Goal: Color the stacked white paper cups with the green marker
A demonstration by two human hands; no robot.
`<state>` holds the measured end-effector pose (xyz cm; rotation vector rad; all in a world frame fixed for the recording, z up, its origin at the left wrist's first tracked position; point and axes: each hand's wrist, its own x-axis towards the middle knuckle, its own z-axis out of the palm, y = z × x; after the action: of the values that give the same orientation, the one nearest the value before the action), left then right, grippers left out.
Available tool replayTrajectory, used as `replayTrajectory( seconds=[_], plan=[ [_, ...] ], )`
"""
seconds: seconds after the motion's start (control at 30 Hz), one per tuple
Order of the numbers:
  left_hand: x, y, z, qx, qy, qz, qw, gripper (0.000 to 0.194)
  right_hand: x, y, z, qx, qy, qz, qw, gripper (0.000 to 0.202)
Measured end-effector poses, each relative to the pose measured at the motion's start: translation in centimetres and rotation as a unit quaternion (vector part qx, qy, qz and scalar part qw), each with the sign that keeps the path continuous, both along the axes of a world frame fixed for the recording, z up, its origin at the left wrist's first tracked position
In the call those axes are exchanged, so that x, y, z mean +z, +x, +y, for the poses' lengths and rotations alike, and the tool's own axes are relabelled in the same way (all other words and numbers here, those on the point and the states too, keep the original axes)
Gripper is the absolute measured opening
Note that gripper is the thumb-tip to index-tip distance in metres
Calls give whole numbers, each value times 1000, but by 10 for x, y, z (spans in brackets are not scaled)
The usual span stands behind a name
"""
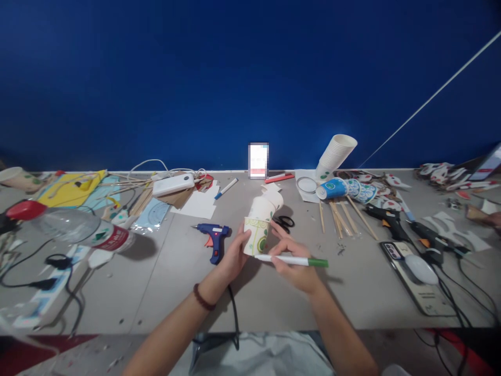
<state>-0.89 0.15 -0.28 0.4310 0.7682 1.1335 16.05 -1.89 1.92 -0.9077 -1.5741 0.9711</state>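
Note:
Near the middle of the table, a white paper cup (256,235) with green patterns is held tilted by my left hand (234,257), whose fingers press on its left side. Further white cups (270,202) are joined to it at the back. My right hand (293,261) grips a white marker (299,260) with a green end; its tip meets the lower edge of the patterned cup, and a finger of that hand reaches the cup's right side. A blue glue gun (214,240) lies left of my left hand. Black scissors (284,223) lie behind my right hand.
A bottle (94,230) and a power strip (58,284) are at left. At right lie a phone (415,282), black glue guns (428,240), wooden sticks (340,219) and blue cups (332,188). Stacked cups (334,156) lean at the back. A person's hand (493,219) shows far right.

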Motion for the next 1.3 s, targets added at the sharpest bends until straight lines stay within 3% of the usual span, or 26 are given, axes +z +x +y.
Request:
replayTrajectory(
  seconds=[0.2, 0.47, 0.9, 1.3],
  plan=[
    [0, 0, 1, -1, 2, -12, 1000, 66, -4, 0, -1, -18, -36, 68, 997, 11],
    [0, 1, -3, -31, 3, -25, 999, 69, -11, -1, 0, -126, -102, 141, 977, 20],
    [0, 1, -3, -40, 13, -14, 999, 72, -9, -2, 0, -146, -97, 112, 978, 17],
    [4, 3, -4, -19, -3, -6, 1000, 72, -12, -1, -3, -124, -93, 101, 983, 11]
  ],
)
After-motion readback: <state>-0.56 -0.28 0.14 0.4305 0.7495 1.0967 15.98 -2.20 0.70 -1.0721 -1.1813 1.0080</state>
